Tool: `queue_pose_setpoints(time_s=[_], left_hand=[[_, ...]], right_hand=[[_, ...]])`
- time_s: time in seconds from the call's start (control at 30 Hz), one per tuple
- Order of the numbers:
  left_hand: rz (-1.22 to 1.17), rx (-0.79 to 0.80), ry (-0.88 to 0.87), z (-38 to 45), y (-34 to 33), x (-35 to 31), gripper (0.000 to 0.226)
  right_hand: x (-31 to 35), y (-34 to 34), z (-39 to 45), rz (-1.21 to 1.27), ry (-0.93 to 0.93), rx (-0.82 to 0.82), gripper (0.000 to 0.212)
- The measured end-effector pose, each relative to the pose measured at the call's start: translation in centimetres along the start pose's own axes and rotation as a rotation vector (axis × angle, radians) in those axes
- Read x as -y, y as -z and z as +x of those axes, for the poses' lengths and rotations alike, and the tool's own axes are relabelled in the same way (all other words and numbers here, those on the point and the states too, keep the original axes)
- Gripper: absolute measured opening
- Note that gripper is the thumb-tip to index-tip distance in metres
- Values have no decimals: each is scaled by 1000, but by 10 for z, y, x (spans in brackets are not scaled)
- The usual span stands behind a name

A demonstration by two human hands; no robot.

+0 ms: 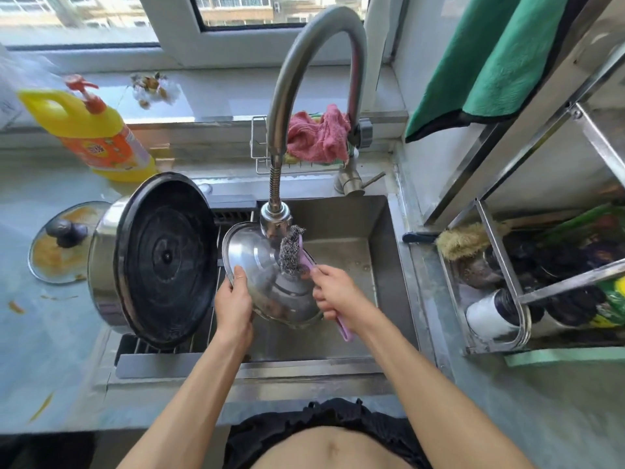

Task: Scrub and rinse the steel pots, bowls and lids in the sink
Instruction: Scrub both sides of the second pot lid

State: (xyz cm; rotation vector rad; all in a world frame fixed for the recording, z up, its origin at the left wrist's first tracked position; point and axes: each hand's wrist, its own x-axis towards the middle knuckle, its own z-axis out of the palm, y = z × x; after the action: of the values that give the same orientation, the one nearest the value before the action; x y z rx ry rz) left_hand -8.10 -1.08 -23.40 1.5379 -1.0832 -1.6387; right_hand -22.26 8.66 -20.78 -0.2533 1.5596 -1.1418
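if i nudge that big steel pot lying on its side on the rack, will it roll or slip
Probably it would roll: the steel pot lies on its rounded wall, base facing the sink. It could also slide, since it rests on thin rack bars and smooth steel. It looks large, so likely heavy enough to land hard near the left hand.

bright daylight from the window (236, 15), soft shadows, wide-angle bending and blur toward the edges
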Motion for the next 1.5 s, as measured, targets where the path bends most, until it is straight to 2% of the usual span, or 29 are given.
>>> queue_pose_setpoints(time_s=[0.1,0.17,0.27,0.33,0.43,0.5,0.6,0.73,0.83,0.93,1.03,1.1,1.23,1.33,1.4,1.5], left_hand=[[13,26,0,-4,7,-6,24],[91,57,-56,-3,13,-8,27],[224,87,-169,-3,20,-12,28],[245,133,-215,-6,17,-15,38],[334,264,-330,-9,14,-19,48],[435,345,-404,-6,17,-23,53],[537,408,-437,-2,13,-33,46],[579,411,-463,12,8,-42,45],[592,476,-461,23,10,-44,47],[537,500,-410,27,11,-44,46],[472,485,-366,24,10,-45,33],[425,490,-337,18,12,-45,27],[215,457,-263,28,20,-52,17],[86,346,-190,35,21,-51,20],[44,236,-163,35,17,-48,27],[-31,48,-140,35,6,-39,24]], right_hand=[[8,-4,8,90,-40,37,26],[10,-4,8,28,-9,24,23],[8,-1,3,-446,220,-79,23],[2,-2,-6,-779,401,-84,22],[3,-3,-15,-993,546,-100,14],[19,8,-5,-1047,511,-215,14],[35,24,5,-1096,369,-344,15],[32,3,-12,-1201,469,-201,16],[45,21,2,-1130,380,-284,17],[42,11,3,-1187,418,-240,13],[43,13,15,-1171,439,-190,13],[48,38,37,-1117,333,-248,13],[43,65,61,-1055,220,-246,23],[20,72,57,-1002,155,-242,24],[3,70,46,-979,137,-232,22],[-22,56,17,-1011,161,-175,18]])
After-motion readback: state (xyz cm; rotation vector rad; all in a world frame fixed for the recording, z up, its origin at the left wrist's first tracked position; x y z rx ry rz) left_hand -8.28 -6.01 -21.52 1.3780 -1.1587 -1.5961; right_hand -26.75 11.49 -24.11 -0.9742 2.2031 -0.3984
